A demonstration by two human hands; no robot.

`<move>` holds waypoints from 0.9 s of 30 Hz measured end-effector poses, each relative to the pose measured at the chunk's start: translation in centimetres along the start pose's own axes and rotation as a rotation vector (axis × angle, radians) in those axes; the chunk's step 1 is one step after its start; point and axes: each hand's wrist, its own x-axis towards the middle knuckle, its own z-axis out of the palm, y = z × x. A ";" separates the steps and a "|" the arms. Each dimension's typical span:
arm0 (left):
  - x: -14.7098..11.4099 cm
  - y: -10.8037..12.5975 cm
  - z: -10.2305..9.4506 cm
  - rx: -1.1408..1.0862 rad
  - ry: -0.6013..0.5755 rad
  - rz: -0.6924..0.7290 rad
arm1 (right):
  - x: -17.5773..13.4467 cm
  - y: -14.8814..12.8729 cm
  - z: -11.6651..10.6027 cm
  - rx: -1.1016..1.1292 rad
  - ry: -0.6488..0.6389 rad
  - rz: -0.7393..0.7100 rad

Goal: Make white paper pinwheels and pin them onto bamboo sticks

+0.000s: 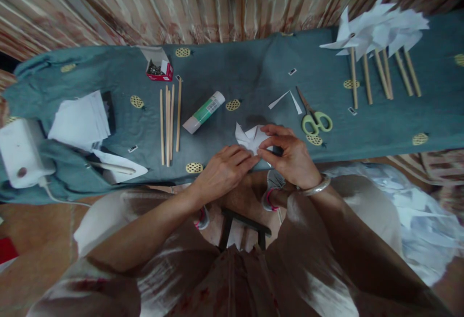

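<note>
A white paper pinwheel with folded blades lies at the front of the cloth-covered table, between my two hands. My left hand has its fingers together on the lower left edge of the paper. My right hand wears a silver bangle and pinches the right side of the paper between thumb and forefinger. Green-handled scissors lie right of the paper, beside two thin paper offcuts. To the left rest a glue stick and several wooden sticks.
Several finished pinwheels on sticks lie at the far right. A red box of small metal pieces stands at the back left. A stack of white paper and a white power strip are at left. A plastic bag holds paper scraps.
</note>
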 end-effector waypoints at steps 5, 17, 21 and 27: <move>0.2 0.0 0.2 -0.026 0.008 -0.014 | 0.1 -0.3 0.2 -0.022 0.009 0.014; 0.4 0.0 0.5 -0.052 -0.009 -0.054 | 0.1 -0.4 0.6 -0.058 0.039 0.026; 0.4 0.0 0.6 -0.056 -0.009 -0.060 | 0.2 -0.4 0.6 -0.078 0.039 0.033; 0.4 0.0 0.7 -0.070 0.001 -0.054 | 0.1 -0.4 0.6 -0.099 0.026 0.016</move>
